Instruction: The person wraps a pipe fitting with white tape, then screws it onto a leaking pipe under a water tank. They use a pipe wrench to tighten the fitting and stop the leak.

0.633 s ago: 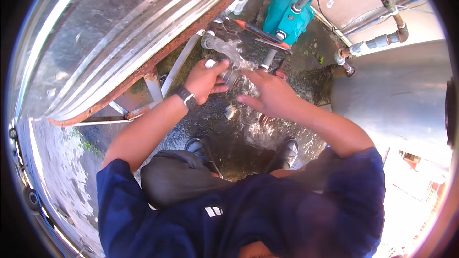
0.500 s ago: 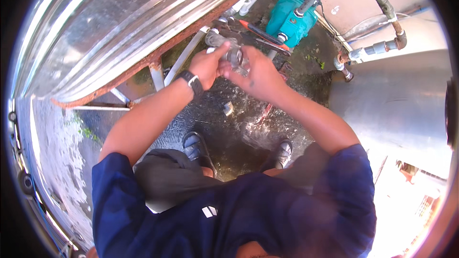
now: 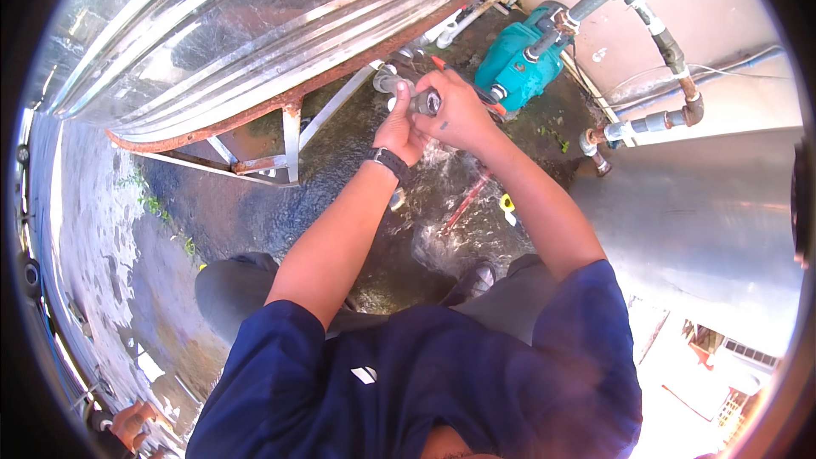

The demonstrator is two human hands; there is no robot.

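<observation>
My left hand (image 3: 401, 130), with a dark band at the wrist, grips a short metal pipe fitting (image 3: 423, 102) from the left, thumb pointing up. My right hand (image 3: 459, 119) is wrapped over its right side. The fitting is at or against a grey pipe end (image 3: 387, 80) under the tank; the hands partly hide the junction. Water splashes on the wet ground below. A red-handled tool (image 3: 466, 203) lies there, with a yellow ring-shaped item (image 3: 507, 203) and a small pale fitting (image 3: 397, 199). An orange-tipped tool (image 3: 439, 62) is partly hidden behind my right hand.
A ribbed steel tank (image 3: 280, 34) on a rusty frame (image 3: 291, 140) fills the upper left. A teal pump (image 3: 506, 64) stands behind my hands, joined to grey pipework (image 3: 667, 42) along the pale wall. A large steel cylinder (image 3: 688, 212) occupies the right side.
Both hands have moved up to the pipe outlet with the fitting and closed more tightly round it. The gush of water above my fingers is no longer visible. The view has shifted.
</observation>
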